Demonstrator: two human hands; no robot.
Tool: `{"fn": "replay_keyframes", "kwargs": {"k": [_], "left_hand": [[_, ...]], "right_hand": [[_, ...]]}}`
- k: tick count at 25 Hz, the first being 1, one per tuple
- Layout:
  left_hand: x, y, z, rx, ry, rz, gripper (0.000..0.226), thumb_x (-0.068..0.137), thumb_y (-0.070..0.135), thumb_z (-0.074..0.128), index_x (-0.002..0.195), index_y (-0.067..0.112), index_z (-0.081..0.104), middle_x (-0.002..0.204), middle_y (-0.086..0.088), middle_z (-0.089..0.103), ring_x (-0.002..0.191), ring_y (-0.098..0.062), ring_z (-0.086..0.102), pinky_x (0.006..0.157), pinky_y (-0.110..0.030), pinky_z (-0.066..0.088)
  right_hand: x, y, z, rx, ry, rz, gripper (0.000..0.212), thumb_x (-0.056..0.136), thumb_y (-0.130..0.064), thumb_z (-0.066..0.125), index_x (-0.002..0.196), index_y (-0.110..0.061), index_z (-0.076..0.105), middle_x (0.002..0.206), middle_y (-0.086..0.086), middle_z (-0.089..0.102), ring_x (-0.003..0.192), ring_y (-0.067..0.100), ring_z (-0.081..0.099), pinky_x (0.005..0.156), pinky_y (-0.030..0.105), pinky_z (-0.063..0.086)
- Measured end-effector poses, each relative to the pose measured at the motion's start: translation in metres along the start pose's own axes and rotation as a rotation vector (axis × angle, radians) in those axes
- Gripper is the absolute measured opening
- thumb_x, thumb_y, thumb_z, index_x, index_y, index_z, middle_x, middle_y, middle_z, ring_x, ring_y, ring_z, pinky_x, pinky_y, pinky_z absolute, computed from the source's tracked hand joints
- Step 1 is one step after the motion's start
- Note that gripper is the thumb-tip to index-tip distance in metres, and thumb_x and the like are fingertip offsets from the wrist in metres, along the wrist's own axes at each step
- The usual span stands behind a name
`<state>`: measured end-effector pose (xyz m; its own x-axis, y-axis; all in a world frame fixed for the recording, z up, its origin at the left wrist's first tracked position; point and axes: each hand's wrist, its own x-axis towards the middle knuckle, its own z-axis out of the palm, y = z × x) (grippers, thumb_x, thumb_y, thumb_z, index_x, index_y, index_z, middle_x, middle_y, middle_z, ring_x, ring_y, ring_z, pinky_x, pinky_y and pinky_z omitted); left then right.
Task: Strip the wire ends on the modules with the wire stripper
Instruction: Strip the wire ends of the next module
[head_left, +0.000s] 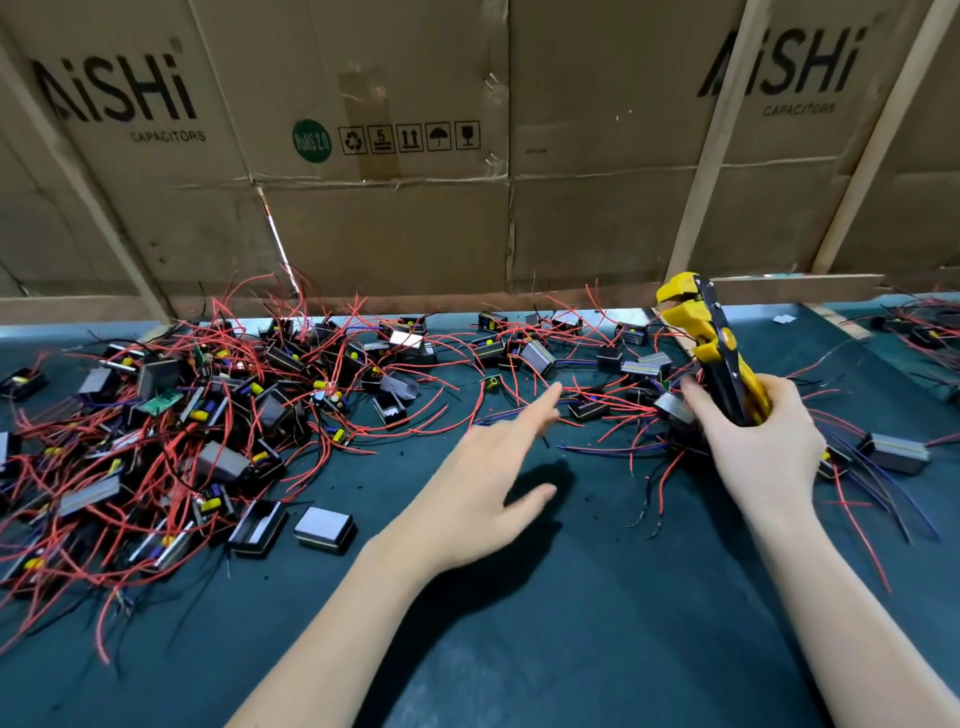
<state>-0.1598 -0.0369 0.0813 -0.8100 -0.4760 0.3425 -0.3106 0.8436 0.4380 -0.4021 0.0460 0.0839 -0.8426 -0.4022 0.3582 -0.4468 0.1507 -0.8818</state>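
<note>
While the right hand (753, 441) grips the handles of the yellow-and-black wire stripper (711, 343), holding it upright with its head pointing away from the person, the left hand (488, 478) hangs above the bench (519, 649) with fingers straight and spread, holding nothing; its index finger points toward the scattered parts ahead. The stripper stands at the right side of the view, its jaws raised above the back edge of the bench and touching no wire. Small black modules (218, 405) with long red wires (171, 467) lie heaped across the left half of the dark green surface, tangled together. A looser spread of them runs along the back, and several more lie just beside and beneath the right hand, some with blue and black leads trailing toward the near right. One grey-topped module (324, 527) sits apart at the heap's near edge, with an open black casing just beside it. Flattened cardboard boxes (363, 156) printed "AiSHi CAPACITORS" form a wall behind the bench, braced by pale wooden slats (711, 156).
</note>
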Motion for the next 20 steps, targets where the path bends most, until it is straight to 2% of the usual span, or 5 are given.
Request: {"fn": "replay_keyframes", "kwargs": {"k": [3, 7, 13, 16, 20], "left_hand": [[-0.003, -0.023, -0.030, 0.204, 0.508, -0.080, 0.043, 0.087, 0.016, 0.061, 0.130, 0.012, 0.060, 0.121, -0.002, 0.067, 0.113, -0.025, 0.059, 0.097, -0.044, 0.041], [-0.033, -0.070, -0.078, 0.327, 1.112, -0.486, 0.027, 0.078, -0.004, 0.053, 0.102, 0.003, 0.063, 0.102, -0.016, 0.064, 0.097, -0.035, 0.054, 0.087, -0.042, 0.038], [-0.056, -0.111, -0.083, 0.583, 0.626, -0.902, 0.037, 0.076, 0.017, 0.076, 0.111, 0.007, 0.067, 0.111, -0.021, 0.065, 0.110, -0.042, 0.049, 0.088, -0.048, 0.038], [-0.053, -0.117, -0.077, 0.638, 0.633, -0.884, 0.038, 0.073, 0.017, 0.080, 0.108, 0.007, 0.068, 0.107, -0.019, 0.067, 0.107, -0.041, 0.050, 0.086, -0.049, 0.037], [-0.051, -0.117, -0.073, 0.582, 0.805, -0.820, 0.030, 0.079, 0.016, 0.077, 0.105, 0.006, 0.067, 0.105, -0.017, 0.069, 0.104, -0.040, 0.050, 0.085, -0.048, 0.036]], "right_hand": [[-0.001, -0.001, 0.000, 0.002, 0.031, -0.027, 0.040, 0.073, -0.055, 0.077, 0.096, -0.030, 0.054, 0.093, -0.008, 0.062, 0.091, 0.014, 0.055, 0.083, 0.029, 0.038], [-0.006, -0.008, -0.003, 0.212, -0.084, -0.107, 0.032, 0.078, -0.048, 0.075, 0.097, -0.027, 0.059, 0.088, -0.010, 0.063, 0.081, 0.002, 0.055, 0.078, 0.018, 0.040], [-0.017, -0.019, -0.002, 0.702, -0.876, 0.077, 0.048, 0.071, -0.058, 0.074, 0.094, -0.016, 0.068, 0.091, 0.012, 0.062, 0.087, 0.026, 0.063, 0.080, 0.038, 0.056], [-0.018, -0.013, 0.005, 0.603, -0.836, 0.145, 0.055, 0.067, -0.062, 0.072, 0.091, -0.013, 0.065, 0.086, 0.010, 0.064, 0.086, 0.025, 0.067, 0.098, 0.047, 0.048], [-0.013, -0.011, 0.010, 0.622, -0.659, 0.159, 0.049, 0.070, -0.057, 0.065, 0.088, -0.012, 0.062, 0.079, 0.006, 0.064, 0.080, 0.024, 0.067, 0.097, 0.049, 0.045]]}}
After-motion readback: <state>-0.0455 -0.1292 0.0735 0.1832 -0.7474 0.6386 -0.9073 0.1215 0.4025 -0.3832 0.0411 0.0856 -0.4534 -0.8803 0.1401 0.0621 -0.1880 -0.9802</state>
